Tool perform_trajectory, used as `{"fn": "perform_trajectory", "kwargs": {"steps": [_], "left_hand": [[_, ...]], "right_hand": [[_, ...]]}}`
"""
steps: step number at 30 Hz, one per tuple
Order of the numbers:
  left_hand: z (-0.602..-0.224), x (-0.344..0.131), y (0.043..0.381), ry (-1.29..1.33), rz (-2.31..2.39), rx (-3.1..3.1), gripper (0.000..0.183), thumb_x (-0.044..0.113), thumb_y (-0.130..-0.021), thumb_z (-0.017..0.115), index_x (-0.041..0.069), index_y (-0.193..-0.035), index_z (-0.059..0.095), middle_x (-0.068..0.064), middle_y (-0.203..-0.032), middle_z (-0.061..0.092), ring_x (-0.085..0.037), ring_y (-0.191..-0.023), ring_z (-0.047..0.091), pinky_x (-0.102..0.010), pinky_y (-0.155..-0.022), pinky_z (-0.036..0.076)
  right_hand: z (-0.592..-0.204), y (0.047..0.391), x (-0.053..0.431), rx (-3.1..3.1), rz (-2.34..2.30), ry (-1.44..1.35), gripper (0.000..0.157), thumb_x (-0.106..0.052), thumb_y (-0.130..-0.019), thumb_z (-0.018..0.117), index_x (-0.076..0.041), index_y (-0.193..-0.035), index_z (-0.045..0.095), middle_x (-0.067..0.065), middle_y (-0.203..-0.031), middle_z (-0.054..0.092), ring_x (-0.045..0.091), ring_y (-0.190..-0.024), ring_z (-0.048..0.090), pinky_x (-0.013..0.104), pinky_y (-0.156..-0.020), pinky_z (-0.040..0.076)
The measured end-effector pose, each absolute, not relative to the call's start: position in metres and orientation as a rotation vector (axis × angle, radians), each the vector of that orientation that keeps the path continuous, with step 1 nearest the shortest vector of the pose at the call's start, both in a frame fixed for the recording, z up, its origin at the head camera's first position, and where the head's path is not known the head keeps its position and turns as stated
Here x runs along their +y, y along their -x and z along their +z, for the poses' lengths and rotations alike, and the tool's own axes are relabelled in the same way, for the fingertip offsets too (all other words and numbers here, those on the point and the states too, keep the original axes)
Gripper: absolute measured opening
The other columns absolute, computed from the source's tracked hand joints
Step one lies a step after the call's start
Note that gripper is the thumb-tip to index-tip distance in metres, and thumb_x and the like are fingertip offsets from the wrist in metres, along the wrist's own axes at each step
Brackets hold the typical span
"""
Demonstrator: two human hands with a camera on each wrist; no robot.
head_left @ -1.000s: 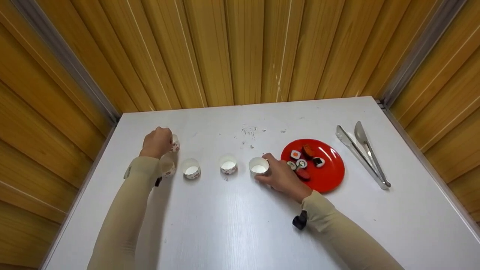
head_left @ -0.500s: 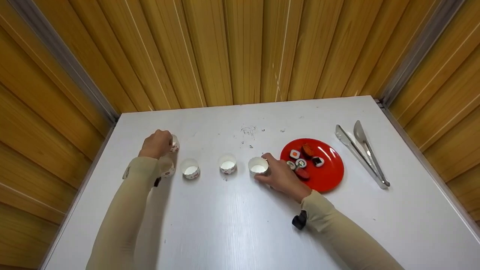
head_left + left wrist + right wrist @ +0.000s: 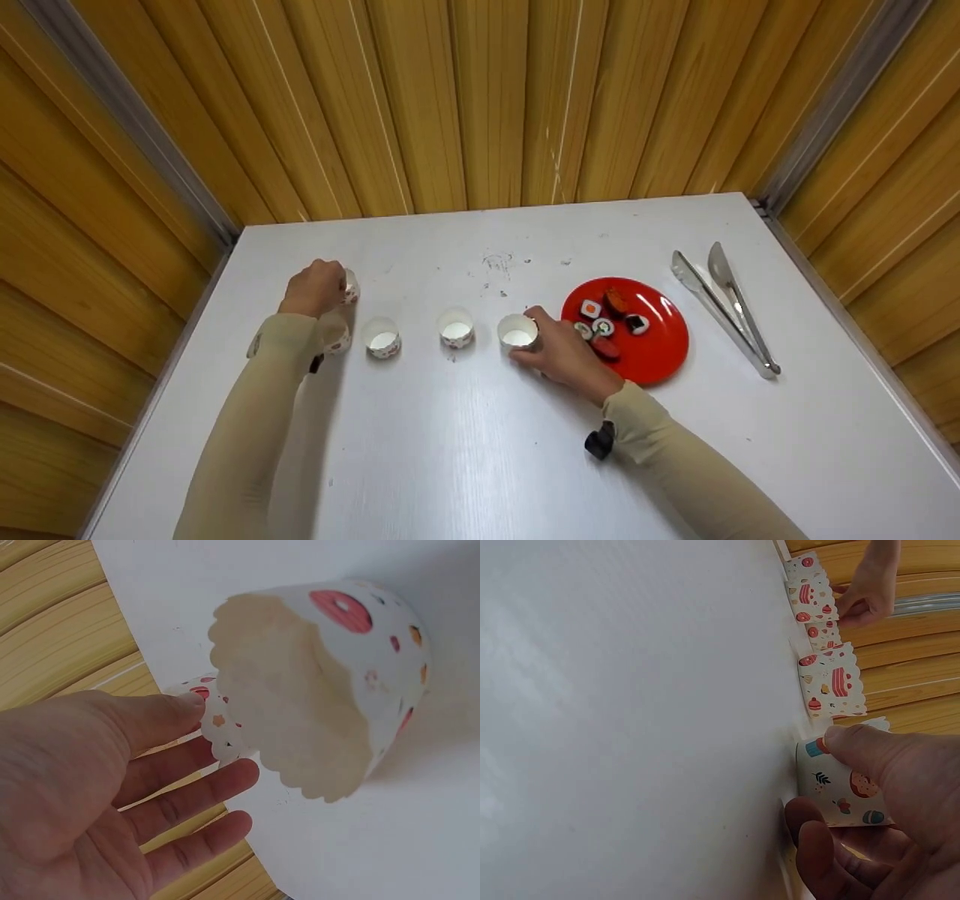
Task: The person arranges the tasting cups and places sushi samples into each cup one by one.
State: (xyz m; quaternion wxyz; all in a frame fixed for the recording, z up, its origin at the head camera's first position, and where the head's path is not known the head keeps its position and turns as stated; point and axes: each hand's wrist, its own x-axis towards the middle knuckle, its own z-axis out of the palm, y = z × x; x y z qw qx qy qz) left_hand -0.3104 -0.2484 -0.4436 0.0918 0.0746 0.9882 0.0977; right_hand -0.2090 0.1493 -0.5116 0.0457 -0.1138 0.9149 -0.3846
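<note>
My left hand [image 3: 315,287] is at the far left and pinches the rim of a white paper baking cup [image 3: 350,286], thumb against its wall in the left wrist view. A second baking cup [image 3: 300,690] stands nearer, partly under the left forearm in the head view. My right hand [image 3: 561,347] grips another baking cup [image 3: 517,331] between thumb and fingers, left of the red plate. Its printed side shows cupcakes and doughnuts in the right wrist view. Between the hands stand two more baking cups, a left one [image 3: 382,338] and a right one [image 3: 456,328], both upright.
A red plate [image 3: 660,352] carries several small sushi pieces, including a red one [image 3: 604,347] and a rice triangle [image 3: 637,324]. Metal tongs [image 3: 727,315] lie spread at the right. The white table [image 3: 420,450] meets wood-patterned walls [image 3: 480,105] behind.
My left hand has come very slightly nearer to me at the far-left cup. The right hand and the other things stay put.
</note>
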Motion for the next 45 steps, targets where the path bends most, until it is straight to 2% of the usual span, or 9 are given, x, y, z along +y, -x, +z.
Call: {"fn": "perform_trajectory", "kwargs": {"steps": [4, 16, 23, 33, 45], "left_hand": [[-0.442, -0.245, 0.312, -0.255, 0.241, 2.999, 0.016, 0.003, -0.096, 0.067, -0.008, -0.105, 0.073, -0.024, -0.102, 0.073, -0.040, -0.095, 0.071, -0.054, -0.085, 0.057], [-0.438, -0.223, 0.313, -0.290, 0.336, 3.088, 0.021, 0.011, -0.099, 0.066, -0.003, -0.112, 0.074, -0.021, -0.108, 0.073, -0.034, -0.090, 0.068, -0.051, -0.084, 0.056], [-0.435, -0.188, 0.306, -0.513, 0.424, 3.145, 0.023, 0.013, -0.099, 0.067, 0.000, -0.117, 0.074, -0.018, -0.115, 0.074, -0.033, -0.098, 0.072, -0.050, -0.084, 0.057], [-0.421, -0.130, 0.285, -0.933, 0.498, 3.164, 0.018, 0.011, -0.097, 0.070, 0.004, -0.113, 0.075, -0.014, -0.107, 0.076, -0.030, -0.094, 0.073, -0.045, -0.080, 0.059], [-0.421, -0.094, 0.263, -1.275, 0.536, 3.068, 0.018, 0.013, -0.097, 0.071, 0.006, -0.113, 0.076, -0.009, -0.111, 0.076, -0.024, -0.093, 0.074, -0.039, -0.077, 0.060]], "right_hand": [[-0.512, 0.210, 0.150, 2.799, -1.158, 0.336, 0.062, -0.029, -0.085, 0.086, -0.010, -0.135, 0.053, 0.001, -0.094, 0.069, 0.017, -0.080, 0.060, 0.032, -0.072, 0.052], [-0.514, 0.213, 0.151, 2.794, -1.158, 0.321, 0.065, -0.029, -0.085, 0.087, -0.010, -0.137, 0.052, 0.003, -0.097, 0.069, 0.018, -0.083, 0.060, 0.034, -0.074, 0.051], [-0.514, 0.215, 0.152, 2.794, -1.167, 0.331, 0.066, -0.028, -0.085, 0.087, -0.009, -0.137, 0.052, 0.002, -0.092, 0.069, 0.017, -0.079, 0.059, 0.033, -0.071, 0.050], [-0.514, 0.217, 0.152, 2.808, -1.156, 0.316, 0.063, -0.028, -0.085, 0.086, -0.010, -0.136, 0.052, 0.007, -0.106, 0.071, 0.019, -0.091, 0.063, 0.038, -0.083, 0.054], [-0.517, 0.221, 0.151, 2.816, -1.163, 0.318, 0.062, -0.027, -0.084, 0.088, -0.012, -0.133, 0.054, 0.007, -0.112, 0.071, 0.019, -0.097, 0.064, 0.040, -0.090, 0.054]]}}
